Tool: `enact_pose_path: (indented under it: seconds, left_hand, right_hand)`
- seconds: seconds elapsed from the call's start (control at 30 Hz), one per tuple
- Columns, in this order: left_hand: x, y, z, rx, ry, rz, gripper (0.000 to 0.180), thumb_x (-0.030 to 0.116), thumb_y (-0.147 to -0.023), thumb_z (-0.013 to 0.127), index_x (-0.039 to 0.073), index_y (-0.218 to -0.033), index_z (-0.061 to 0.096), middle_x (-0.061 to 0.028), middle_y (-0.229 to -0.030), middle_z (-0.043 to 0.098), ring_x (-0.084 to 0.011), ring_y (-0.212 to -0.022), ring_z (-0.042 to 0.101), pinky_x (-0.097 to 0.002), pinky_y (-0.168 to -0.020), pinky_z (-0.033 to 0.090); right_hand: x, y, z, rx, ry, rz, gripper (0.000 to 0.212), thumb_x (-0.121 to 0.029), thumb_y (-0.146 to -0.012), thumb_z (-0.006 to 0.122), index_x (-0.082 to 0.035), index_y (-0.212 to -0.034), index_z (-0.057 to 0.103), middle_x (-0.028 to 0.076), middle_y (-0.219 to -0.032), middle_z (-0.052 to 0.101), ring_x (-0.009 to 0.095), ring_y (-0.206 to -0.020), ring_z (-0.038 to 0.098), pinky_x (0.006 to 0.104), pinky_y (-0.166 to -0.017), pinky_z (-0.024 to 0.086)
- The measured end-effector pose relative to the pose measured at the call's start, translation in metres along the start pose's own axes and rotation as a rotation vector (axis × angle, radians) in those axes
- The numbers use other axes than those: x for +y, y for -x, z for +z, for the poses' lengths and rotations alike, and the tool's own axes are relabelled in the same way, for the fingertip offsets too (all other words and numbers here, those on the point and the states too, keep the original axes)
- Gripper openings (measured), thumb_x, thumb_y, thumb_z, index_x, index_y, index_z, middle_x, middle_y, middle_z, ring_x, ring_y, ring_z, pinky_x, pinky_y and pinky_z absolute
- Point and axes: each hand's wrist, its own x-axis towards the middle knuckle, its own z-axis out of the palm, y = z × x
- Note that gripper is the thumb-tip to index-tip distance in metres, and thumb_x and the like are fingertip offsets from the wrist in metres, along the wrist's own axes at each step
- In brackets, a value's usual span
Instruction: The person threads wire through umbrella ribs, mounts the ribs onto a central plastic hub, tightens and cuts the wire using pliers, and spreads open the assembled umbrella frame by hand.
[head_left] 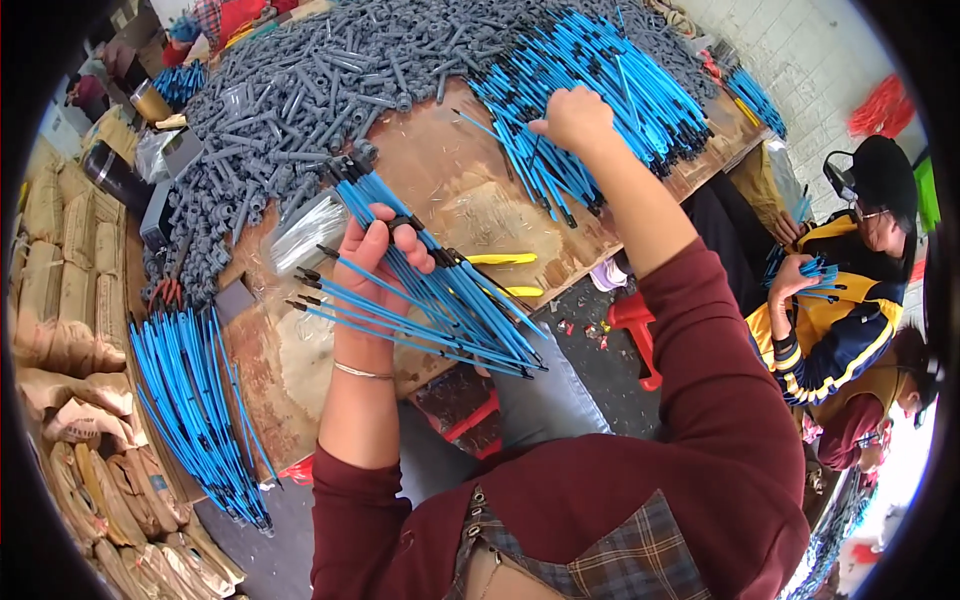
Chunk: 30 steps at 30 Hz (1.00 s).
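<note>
My left hand (380,250) is closed around a bundle of thin blue rods with black ends (425,270), held slanting above the near edge of the table. Several rods fan out loosely beneath the palm, apart from the main bunch. Reaching to the far right, my right hand (577,118) lies over a large pile of similar blue rods (635,95). Its fingers are curled in, and whatever they hold is hidden behind the hand. A yellow-handled tool (505,259) lies on the table, partly covered by the held bundle.
Grey plastic tubular parts (310,85) are heaped along the back of the wooden table (425,145). More blue rods (190,400) overhang its left edge. Beside a clear plastic bag (307,235) lies bare wood. A co-worker (840,275) holds rods at right, near a red stool (636,335).
</note>
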Motion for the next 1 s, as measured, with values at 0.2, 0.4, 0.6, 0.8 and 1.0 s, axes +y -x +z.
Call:
enact_pose_path:
  seconds: [0.2,0.4,0.6,0.8,1.0]
  left_hand:
    - [0.011,-0.003,-0.012,-0.047,0.041,-0.015,0.014,0.012,-0.09,0.05,0.008,-0.102,0.054,-0.0089,-0.077,0.059,-0.0201,-0.063,0.055,-0.0348,-0.056,0.047]
    - [0.01,0.003,-0.01,0.01,0.002,-0.013,0.013,0.015,-0.089,0.051,0.008,-0.1,0.054,-0.0094,-0.079,0.062,-0.0194,-0.064,0.058,-0.0344,-0.058,0.05]
    - [0.002,0.005,-0.015,0.147,-0.151,-0.039,0.014,0.019,-0.089,0.052,0.01,-0.099,0.054,-0.0078,-0.08,0.061,-0.018,-0.064,0.055,-0.0329,-0.059,0.047]
    - [0.0,0.013,-0.002,0.173,-0.178,0.043,0.011,0.019,-0.088,0.055,0.011,-0.095,0.053,-0.0071,-0.077,0.059,-0.0178,-0.062,0.057,-0.0336,-0.056,0.049]
    - [-0.016,0.042,0.055,0.066,-0.465,0.053,0.027,0.033,-0.083,0.06,0.009,-0.094,0.052,-0.0091,-0.074,0.057,-0.0197,-0.061,0.053,-0.0348,-0.055,0.046]
  right_hand:
    - [-0.018,-0.006,0.005,0.04,-0.023,-0.046,0.024,-0.018,-0.081,0.048,0.001,-0.092,0.059,0.02,-0.081,0.063,0.035,-0.079,0.063,0.0425,-0.068,0.052]
    - [-0.041,0.02,-0.049,0.098,-0.191,-0.234,0.013,-0.011,-0.081,0.043,-0.002,-0.083,0.051,0.02,-0.079,0.063,0.036,-0.073,0.062,0.0453,-0.064,0.05]
    - [-0.037,0.032,-0.117,0.363,-0.398,-0.581,0.017,-0.012,-0.084,0.049,0.0,-0.095,0.054,0.019,-0.077,0.061,0.032,-0.069,0.061,0.0426,-0.06,0.049]
    - [0.001,0.118,-0.19,-0.021,-1.253,-0.509,0.021,-0.011,-0.089,0.049,0.0,-0.107,0.053,0.009,-0.069,0.057,0.015,-0.057,0.056,0.0274,-0.052,0.046]
    - [0.005,0.192,-0.101,-0.214,-1.324,-0.636,0.023,-0.014,-0.091,0.047,-0.005,-0.111,0.055,0.003,-0.069,0.06,0.016,-0.055,0.056,0.0265,-0.054,0.048]
